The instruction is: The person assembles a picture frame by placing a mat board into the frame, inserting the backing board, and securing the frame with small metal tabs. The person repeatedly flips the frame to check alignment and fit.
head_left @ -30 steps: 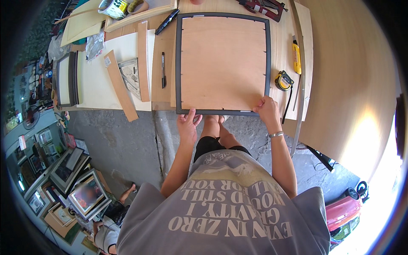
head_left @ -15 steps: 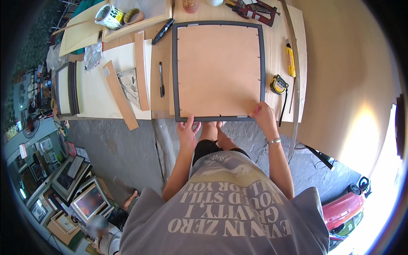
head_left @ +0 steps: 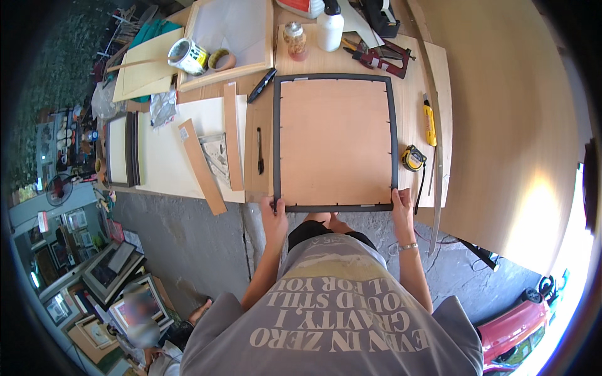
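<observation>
A dark square picture frame (head_left: 335, 208) lies back side up on the workbench, its near edge reaching past the bench's front. Brown backing board (head_left: 335, 141) fills it, and small dark points stick out along the inner edges. At the near left corner, my left hand (head_left: 273, 216) grips the frame with the thumb on top. My right hand (head_left: 402, 210) closes round the near right corner in the same way. Close to the frame's right side rests a yellow and black tape measure (head_left: 413, 158). Left of the frame lie a black pen (head_left: 260, 150) and a thick black marker (head_left: 262, 86).
A yellow utility knife (head_left: 429, 123) lies beside a long metal ruler (head_left: 438, 144) on the right. Behind the frame are a red-handled tool (head_left: 382, 61), a white bottle (head_left: 330, 30) and a glass jar (head_left: 295, 41). Wooden strips (head_left: 202, 166) lie left. Another person (head_left: 164, 357) is at lower left.
My right hand has shifted from the backing board's near right area to the frame's corner. My left hand has moved onto the near left corner. The whole view has shifted, showing more of the bench's far side.
</observation>
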A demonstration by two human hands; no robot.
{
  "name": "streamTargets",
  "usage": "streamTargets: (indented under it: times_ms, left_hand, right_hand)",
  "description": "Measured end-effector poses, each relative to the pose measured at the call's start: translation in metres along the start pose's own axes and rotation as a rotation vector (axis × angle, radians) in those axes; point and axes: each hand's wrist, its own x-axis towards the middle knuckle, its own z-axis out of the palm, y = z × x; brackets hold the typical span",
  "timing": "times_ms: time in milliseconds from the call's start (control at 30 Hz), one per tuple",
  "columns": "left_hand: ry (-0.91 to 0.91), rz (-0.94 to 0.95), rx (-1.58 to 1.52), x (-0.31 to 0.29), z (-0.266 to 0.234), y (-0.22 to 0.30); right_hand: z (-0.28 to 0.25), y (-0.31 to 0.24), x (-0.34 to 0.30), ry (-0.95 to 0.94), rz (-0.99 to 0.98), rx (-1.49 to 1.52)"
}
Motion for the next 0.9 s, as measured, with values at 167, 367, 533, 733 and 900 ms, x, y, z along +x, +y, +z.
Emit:
streamTargets:
  times_ms: [167, 367, 533, 733, 900]
  left_hand:
    - [-0.304, 0.054, -0.265, 0.006, -0.086, 0.113]
    - [-0.188, 0.791, 0.011, 0.140, -0.109, 0.244]
    - [-0.203, 0.822, -0.064, 0.276, -0.024, 0.264]
    - [-0.008, 0.793, -0.208, 0.300, 0.014, 0.295]
    - [0.033, 0.598, -0.438, 0.252, 0.013, 0.297]
  right_hand:
    - [-0.075, -0.120, -0.024, -0.272, -0.166, 0.315]
    - [-0.118, -0.251, 0.074, -0.274, -0.582, -0.080]
    - [-0.063, -0.276, 0.207, 0.084, -0.974, -0.047]
    - [-0.006, -0.274, 0.252, 0.079, -0.511, -0.372]
    - [-0.009, -0.268, 0.195, 0.320, -0.652, -0.060]
